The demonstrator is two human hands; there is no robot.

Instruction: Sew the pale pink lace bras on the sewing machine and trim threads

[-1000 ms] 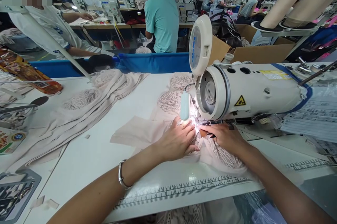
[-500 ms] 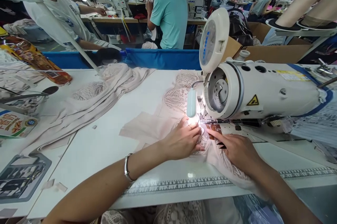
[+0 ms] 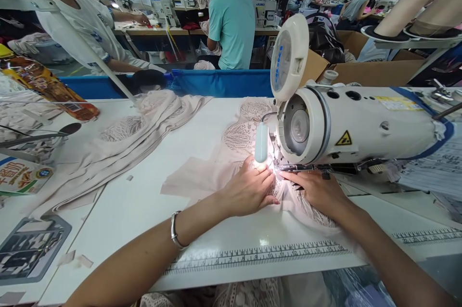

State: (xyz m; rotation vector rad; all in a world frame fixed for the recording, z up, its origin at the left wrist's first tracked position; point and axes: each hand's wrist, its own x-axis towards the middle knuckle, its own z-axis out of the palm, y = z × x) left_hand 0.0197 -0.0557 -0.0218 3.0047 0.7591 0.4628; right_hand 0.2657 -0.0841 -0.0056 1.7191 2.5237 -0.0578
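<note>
A white sewing machine [image 3: 361, 124] lies across the right side, its round end cover swung open and its lamp lighting the needle area. Under it runs pale pink lace fabric [image 3: 240, 136]. My left hand [image 3: 249, 189], with a silver bangle at the wrist, rests palm down on the fabric just left of the needle area, fingers spread. My right hand [image 3: 319, 191] lies on the fabric's right side, index finger stretched toward the needle and other fingers partly curled beneath. The fingertips of both hands are close together in the bright light.
More pink fabric [image 3: 155, 124] is heaped at the left, near a bottle [image 3: 46, 85] and a metal tray [image 3: 34, 249]. A printed ruler [image 3: 252, 256] runs along the front edge. Thread cones [image 3: 407, 6] stand at the right. People sit beyond a blue cloth bin [image 3: 224, 83].
My right hand has moved up and slightly left, closer to the needle area, shifting the fabric near it. The part inside the machine's open end has turned. My left hand has hardly moved.
</note>
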